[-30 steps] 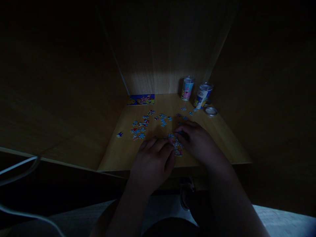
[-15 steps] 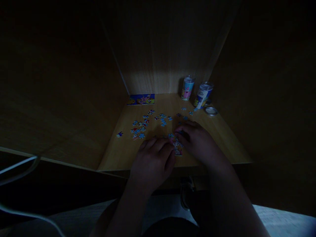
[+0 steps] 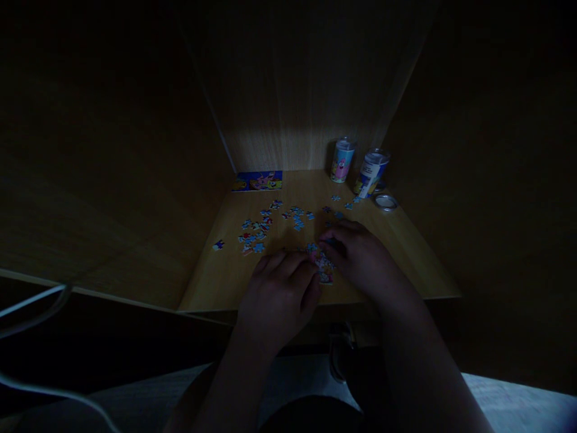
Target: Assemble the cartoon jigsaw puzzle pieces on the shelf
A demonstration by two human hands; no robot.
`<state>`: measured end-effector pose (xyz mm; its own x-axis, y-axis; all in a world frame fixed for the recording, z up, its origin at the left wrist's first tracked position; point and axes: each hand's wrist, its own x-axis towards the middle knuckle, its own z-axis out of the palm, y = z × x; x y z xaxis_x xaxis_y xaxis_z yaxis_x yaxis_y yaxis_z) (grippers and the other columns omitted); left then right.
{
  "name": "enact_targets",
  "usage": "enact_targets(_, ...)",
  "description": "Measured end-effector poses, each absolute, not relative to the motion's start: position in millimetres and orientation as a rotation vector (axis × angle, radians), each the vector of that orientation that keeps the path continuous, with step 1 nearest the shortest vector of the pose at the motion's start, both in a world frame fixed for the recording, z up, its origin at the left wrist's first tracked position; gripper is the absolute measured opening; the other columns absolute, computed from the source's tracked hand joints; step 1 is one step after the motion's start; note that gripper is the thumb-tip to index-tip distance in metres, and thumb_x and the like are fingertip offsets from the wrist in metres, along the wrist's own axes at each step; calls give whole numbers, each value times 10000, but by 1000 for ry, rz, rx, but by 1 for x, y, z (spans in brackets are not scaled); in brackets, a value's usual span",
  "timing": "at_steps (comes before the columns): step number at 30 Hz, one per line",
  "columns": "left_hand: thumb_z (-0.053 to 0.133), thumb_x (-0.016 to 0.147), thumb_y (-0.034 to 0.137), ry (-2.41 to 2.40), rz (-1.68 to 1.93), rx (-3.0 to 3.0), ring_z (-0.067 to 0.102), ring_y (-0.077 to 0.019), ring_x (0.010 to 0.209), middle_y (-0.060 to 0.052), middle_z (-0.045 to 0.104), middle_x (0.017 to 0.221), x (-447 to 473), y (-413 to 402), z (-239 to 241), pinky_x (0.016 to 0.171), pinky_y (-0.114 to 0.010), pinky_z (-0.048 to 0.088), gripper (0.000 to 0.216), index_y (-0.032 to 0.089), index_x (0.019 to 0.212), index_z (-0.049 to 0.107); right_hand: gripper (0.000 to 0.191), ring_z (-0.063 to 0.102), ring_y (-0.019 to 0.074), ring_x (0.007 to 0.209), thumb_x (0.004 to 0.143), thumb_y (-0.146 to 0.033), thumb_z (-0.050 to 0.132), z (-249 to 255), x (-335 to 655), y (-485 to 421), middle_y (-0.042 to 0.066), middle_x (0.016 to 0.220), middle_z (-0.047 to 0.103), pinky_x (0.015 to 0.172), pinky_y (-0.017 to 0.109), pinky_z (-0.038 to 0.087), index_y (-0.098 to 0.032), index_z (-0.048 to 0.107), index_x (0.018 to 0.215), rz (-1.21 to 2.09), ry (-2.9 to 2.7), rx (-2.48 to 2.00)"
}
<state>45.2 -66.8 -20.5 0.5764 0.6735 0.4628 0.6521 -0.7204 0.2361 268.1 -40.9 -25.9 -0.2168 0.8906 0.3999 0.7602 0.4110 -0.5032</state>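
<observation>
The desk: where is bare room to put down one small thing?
Free: back middle, between card and cans; front left, between lone piece, left hand and front edge; right, between right hand, lid and wall. Crowded: between the hands (packed pieces) and left of centre (loose pieces).

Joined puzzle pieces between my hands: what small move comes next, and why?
Probably ease the blue piece against the joined puzzle pieces: it seems to be in the right hand, close by, while the left hand rests at their left edge.
</observation>
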Motion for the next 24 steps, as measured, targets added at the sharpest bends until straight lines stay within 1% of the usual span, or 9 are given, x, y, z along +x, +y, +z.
enact_targets(8, 657, 1036, 199, 1159, 835, 2752, 706, -290, 1091, -60, 792, 1200, 45, -68, -20, 985, -522, 570, 111, 215, 1103, 744, 119, 717, 262, 1034, 1008, -130, 701, -24, 267, -41, 55, 1043, 774, 928, 402, 542, -240, 746, 1018, 281, -2014, -1395)
enact_targets(24, 648, 1047, 212, 1165, 831, 2758, 700, -287, 1071, -51, 789, 1191, 46, -68, -22, 967, -524, 569, 103, 220, 1100, 737, 111, 719, 260, 1039, 1017, -149, 696, -26, 268, -41, 56, 1055, 777, 940, 413, 558, -245, 749, 1002, 267, -2009, -1405)
